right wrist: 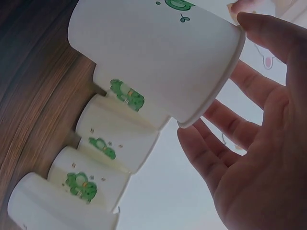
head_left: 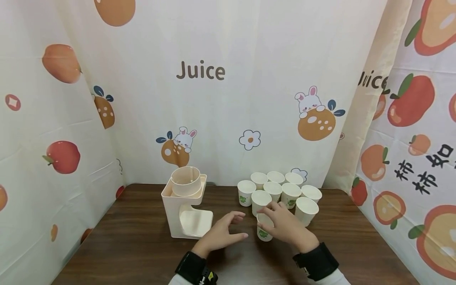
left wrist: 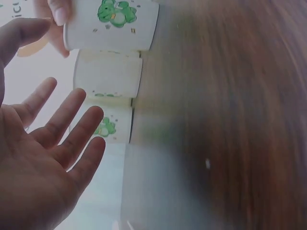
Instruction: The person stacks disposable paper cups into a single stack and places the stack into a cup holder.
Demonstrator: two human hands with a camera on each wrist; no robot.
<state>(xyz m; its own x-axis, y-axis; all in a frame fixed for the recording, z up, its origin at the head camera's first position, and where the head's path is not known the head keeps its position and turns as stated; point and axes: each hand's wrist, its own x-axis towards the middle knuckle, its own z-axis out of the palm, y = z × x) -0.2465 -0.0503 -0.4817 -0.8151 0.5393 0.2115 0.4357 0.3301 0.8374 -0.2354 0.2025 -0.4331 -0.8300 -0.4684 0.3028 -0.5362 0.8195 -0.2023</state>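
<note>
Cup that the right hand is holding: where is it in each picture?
Head: the cup is low, just right of the middle, partly behind the right hand.
Left wrist: the cup is at the top, left of the middle.
Right wrist: the big cup is at the top, near the middle.
Shared landmark: the right hand at its rim.

On the counter (head_left: 135, 241), the machine (head_left: 173, 219) stands at left and the clustered cups (head_left: 246, 198) at right, a curtain (head_left: 231, 107) behind them. The nearest cup (head_left: 264, 235) sits before the cluster, the right hand (head_left: 286, 226) at its rim; the left hand (head_left: 221, 234) lies between machine and cup.
</note>
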